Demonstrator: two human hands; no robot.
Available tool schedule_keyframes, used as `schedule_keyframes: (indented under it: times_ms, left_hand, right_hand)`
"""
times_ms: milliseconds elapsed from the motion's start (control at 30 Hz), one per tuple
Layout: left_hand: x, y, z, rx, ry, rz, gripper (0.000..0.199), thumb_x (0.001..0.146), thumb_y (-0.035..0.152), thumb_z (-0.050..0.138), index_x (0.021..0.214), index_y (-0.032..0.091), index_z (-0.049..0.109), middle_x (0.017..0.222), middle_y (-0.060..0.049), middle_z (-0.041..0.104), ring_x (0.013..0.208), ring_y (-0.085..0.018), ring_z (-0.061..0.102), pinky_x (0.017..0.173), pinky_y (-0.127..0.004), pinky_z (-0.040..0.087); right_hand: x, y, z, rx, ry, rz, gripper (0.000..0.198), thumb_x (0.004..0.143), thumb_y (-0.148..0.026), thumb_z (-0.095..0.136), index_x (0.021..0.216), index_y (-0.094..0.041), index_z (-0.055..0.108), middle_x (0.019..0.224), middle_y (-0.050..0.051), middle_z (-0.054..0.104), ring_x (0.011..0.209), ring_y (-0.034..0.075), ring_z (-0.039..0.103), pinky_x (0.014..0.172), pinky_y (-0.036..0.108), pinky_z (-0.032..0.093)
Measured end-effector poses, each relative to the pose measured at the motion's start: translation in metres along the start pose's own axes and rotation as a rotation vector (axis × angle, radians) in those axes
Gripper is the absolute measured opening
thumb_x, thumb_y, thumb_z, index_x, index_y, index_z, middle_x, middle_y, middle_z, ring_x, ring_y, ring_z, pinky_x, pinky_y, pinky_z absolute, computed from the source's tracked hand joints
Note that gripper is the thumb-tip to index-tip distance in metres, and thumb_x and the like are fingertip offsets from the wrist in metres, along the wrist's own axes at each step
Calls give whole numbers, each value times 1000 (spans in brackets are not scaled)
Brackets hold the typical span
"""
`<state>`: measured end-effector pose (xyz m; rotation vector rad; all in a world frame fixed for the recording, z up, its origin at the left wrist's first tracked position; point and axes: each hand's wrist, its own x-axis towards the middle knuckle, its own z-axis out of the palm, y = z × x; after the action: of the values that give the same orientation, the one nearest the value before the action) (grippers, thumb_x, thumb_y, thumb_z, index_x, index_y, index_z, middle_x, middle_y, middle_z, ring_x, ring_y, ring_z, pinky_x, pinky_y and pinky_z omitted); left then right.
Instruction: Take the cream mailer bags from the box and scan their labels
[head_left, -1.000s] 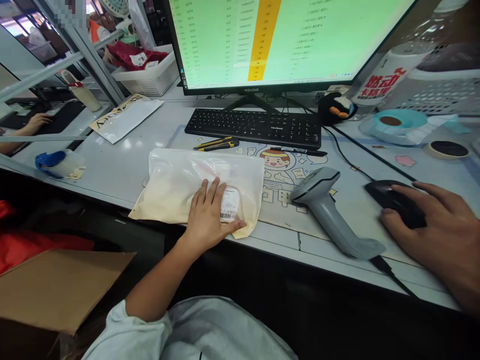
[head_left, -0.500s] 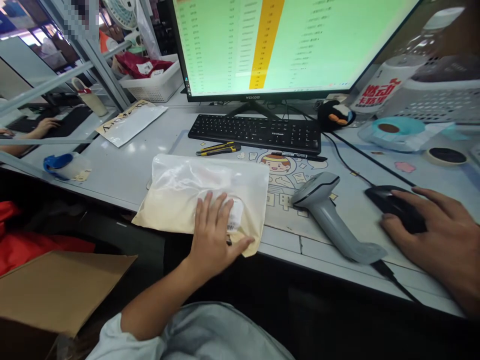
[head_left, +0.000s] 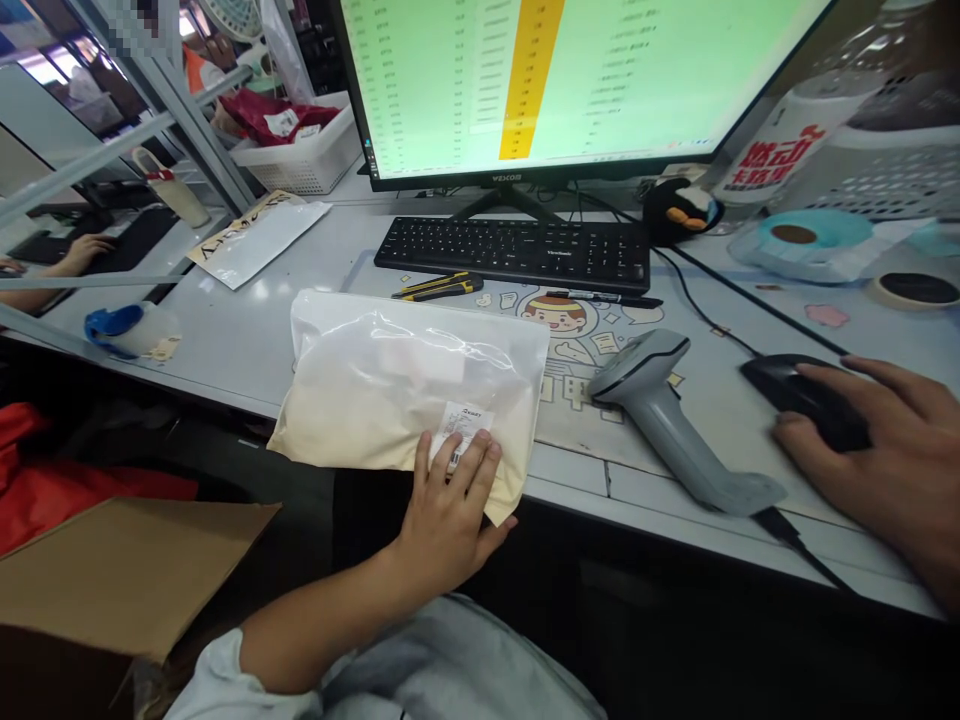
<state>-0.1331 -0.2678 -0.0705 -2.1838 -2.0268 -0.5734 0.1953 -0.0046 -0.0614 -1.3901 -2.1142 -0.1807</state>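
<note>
A pale, glossy plastic packaging bag (head_left: pixel 352 390), white above and cream below, lies at the front of the desk with its near edge overhanging. My left hand (head_left: pixel 450 515) holds its near right edge, fingers on top across a white printed label (head_left: pixel 459 425). The thumb shows below the bag's corner, partly hidden by it. My right hand (head_left: pixel 892 440) rests around a black computer mouse (head_left: pixel 802 395) at the right. Between the hands lies a grey barcode scanner (head_left: pixel 667 430), touched by neither.
Behind stand a monitor (head_left: pixel 585 80) and keyboard (head_left: pixel 517 253), with a utility knife (head_left: pixel 442 287) and marker (head_left: pixel 607 298) in front. A bottle (head_left: pixel 795 140) and tape rolls (head_left: pixel 817 240) are right. At lower left is an open cardboard box (head_left: pixel 135 570); beyond the metal frame, another person's hand (head_left: pixel 90 248).
My left hand has slid toward the bag's near edge, uncovering more of the label, and its thumb has gone under the corner. The bag sits slightly nearer me. My right hand stays on the mouse.
</note>
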Motion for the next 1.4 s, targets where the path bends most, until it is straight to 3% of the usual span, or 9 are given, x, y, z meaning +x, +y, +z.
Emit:
schedule_keyframes:
  times_ms: [333, 467, 567, 700, 867, 1167, 1300, 1400]
  left_hand:
    - [9, 9, -3, 13, -51, -43, 75, 101, 50, 60, 162, 12, 42, 169, -13, 41, 147, -46, 42, 123, -77, 28]
    - [14, 11, -6, 25, -77, -40, 71, 98, 36, 62, 162, 11, 42, 168, -15, 42, 146, -47, 44, 121, -79, 31]
    - [15, 7, -10, -5, -86, -30, 56, 94, 14, 56, 149, 12, 54, 164, -13, 48, 148, -43, 46, 121, -76, 36]
    - [12, 2, -12, -66, -27, -13, 34, 92, 1, 47, 115, 18, 66, 156, -10, 58, 151, -39, 45, 121, -74, 39]
    - [15, 5, -16, -168, -11, -55, 18, 102, 9, 49, 99, 20, 62, 154, -11, 61, 152, -43, 43, 118, -84, 33]
    - [24, 19, -36, -206, -159, -122, 13, 107, 18, 47, 109, 19, 59, 160, -16, 53, 154, -47, 37, 113, -89, 28]
    - [14, 12, -23, -222, -57, -33, 24, 100, 7, 49, 121, 19, 54, 160, -16, 53, 154, -38, 41, 120, -84, 26]
    - [7, 2, -12, -256, 133, 52, 30, 99, -1, 44, 119, 18, 55, 147, -15, 66, 146, -30, 55, 123, -67, 40]
  right_hand:
    - [2, -4, -4, 0, -59, 58, 60, 91, -59, 51, 139, -27, 67, 152, 12, 59, 133, 37, 63, 108, 56, 55]
    - [5, -4, -7, -8, -103, 60, 62, 91, -61, 49, 138, -25, 67, 152, 13, 59, 133, 38, 62, 108, 56, 56]
    - [6, -4, -7, -17, -127, 88, 64, 90, -62, 48, 138, -24, 66, 152, 13, 58, 133, 38, 62, 109, 56, 56]
    - [7, -7, -9, -31, -140, 104, 66, 90, -62, 46, 140, -25, 65, 156, 11, 56, 135, 37, 62, 109, 54, 55]
    - [8, -10, -12, -38, -179, 106, 69, 92, -63, 42, 143, -21, 63, 157, 13, 54, 135, 39, 60, 110, 55, 54]
    - [5, -8, -12, -21, -175, 65, 60, 98, -55, 45, 145, -23, 60, 157, 14, 52, 138, 35, 57, 112, 53, 52]
    - [6, -12, -16, -48, -223, 64, 60, 102, -53, 41, 148, -20, 58, 160, 15, 48, 140, 33, 54, 116, 49, 48]
    - [6, -9, -13, -38, -205, 27, 59, 103, -51, 42, 148, -17, 57, 160, 16, 48, 141, 32, 54, 118, 47, 46]
